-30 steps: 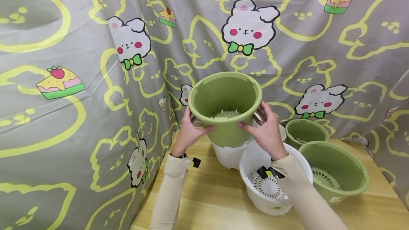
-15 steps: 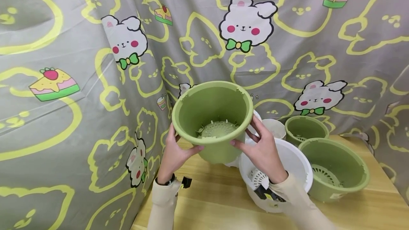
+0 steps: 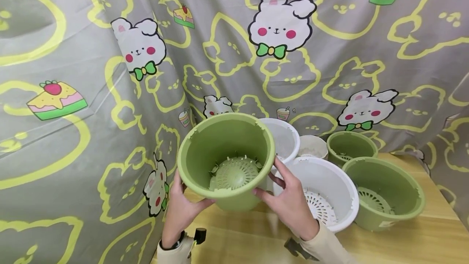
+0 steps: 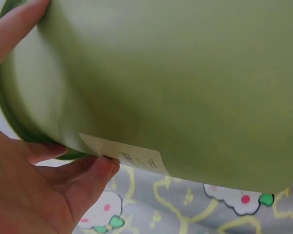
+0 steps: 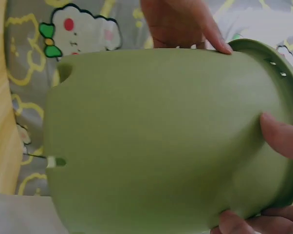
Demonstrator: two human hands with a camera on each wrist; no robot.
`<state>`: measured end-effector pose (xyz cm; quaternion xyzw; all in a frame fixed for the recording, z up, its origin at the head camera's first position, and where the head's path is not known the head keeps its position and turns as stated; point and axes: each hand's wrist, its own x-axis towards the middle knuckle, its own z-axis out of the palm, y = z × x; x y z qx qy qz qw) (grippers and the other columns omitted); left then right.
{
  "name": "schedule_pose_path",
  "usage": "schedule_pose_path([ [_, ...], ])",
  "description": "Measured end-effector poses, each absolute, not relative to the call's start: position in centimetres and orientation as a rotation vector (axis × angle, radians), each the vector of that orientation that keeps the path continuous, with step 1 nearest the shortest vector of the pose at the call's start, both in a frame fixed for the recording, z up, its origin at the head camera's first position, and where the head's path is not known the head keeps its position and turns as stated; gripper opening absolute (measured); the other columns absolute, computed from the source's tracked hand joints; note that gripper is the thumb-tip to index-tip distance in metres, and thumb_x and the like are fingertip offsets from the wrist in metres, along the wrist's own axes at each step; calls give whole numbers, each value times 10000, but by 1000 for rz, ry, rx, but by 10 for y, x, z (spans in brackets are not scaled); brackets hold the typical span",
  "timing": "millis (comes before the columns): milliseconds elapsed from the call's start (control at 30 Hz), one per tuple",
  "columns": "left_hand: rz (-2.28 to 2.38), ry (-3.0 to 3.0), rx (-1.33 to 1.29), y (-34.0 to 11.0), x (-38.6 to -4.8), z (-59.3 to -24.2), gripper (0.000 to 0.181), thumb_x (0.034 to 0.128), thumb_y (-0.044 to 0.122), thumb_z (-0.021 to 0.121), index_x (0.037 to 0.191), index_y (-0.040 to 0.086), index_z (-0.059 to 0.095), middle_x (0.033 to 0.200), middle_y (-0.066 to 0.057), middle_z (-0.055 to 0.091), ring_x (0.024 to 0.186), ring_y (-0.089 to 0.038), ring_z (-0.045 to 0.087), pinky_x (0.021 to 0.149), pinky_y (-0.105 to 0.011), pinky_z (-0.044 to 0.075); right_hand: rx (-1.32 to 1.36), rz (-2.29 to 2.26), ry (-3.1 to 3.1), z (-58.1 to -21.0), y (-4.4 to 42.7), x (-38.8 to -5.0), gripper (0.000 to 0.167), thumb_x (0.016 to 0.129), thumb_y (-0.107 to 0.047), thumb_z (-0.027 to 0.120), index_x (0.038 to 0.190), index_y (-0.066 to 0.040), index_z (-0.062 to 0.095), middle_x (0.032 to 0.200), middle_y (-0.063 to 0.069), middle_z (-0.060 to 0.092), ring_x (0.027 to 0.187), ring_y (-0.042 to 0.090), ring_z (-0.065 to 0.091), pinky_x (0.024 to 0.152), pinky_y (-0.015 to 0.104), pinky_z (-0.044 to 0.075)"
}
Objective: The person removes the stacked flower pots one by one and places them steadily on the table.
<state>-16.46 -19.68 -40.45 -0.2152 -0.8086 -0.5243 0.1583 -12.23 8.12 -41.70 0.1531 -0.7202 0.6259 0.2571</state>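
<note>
Both hands hold a green plastic flowerpot (image 3: 227, 139) by its sides just under the rim, above the wooden table. It tips toward me, so its slotted base shows inside. My left hand (image 3: 183, 212) grips the left side, thumb in front. On the right side my right hand (image 3: 287, 196) grips in the same way. Close up in the left wrist view, a pale label (image 4: 127, 153) is stuck on the pot's wall, beside the fingertips. In the right wrist view, notches show at the pot's bottom edge.
Right of the held pot, a white pot (image 3: 283, 133) and a small white pot (image 3: 313, 146) stand at the back. Nearer is a large white pot (image 3: 329, 182). Two green pots (image 3: 397, 190) stand farther right. A patterned curtain (image 3: 220, 52) closes off the left and back.
The green flowerpot has moved left and closer to me in both hands, from over the back white pot, which now shows more fully. Its mouth faces me more.
</note>
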Motion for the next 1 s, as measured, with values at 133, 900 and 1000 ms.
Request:
schedule_pose_path([
  [133, -1526, -2350, -530, -208, -153, -414, 1294, 626, 87, 995, 1646, 313, 231, 1596, -24, 436, 1406, -253, 510, 1097, -225, 438, 443, 1716, -1975, -430, 73, -115, 1003, 767, -92, 915, 1611, -147, 375, 1645, 104, 426, 1507, 245, 429, 1054, 271, 522],
  [900, -1692, -2495, -280, -233, -132, -515, 1248, 620, 39, 977, 1634, 267, 286, 1573, -101, 466, 1352, -240, 533, 1069, -300, 457, 527, 1599, -2138, -534, 57, -90, 993, 813, -206, 884, 1623, -98, 320, 1663, 143, 373, 1485, 66, 427, 1079, 205, 460],
  [1000, -1714, -2515, -231, -232, -130, -525, 1213, 619, 45, 978, 1617, 253, 320, 1553, -113, 486, 1326, -232, 552, 1058, -290, 459, 484, 1574, -2208, -546, 59, -87, 996, 799, -220, 896, 1619, -123, 340, 1649, 155, 394, 1487, 101, 433, 1106, 275, 452],
])
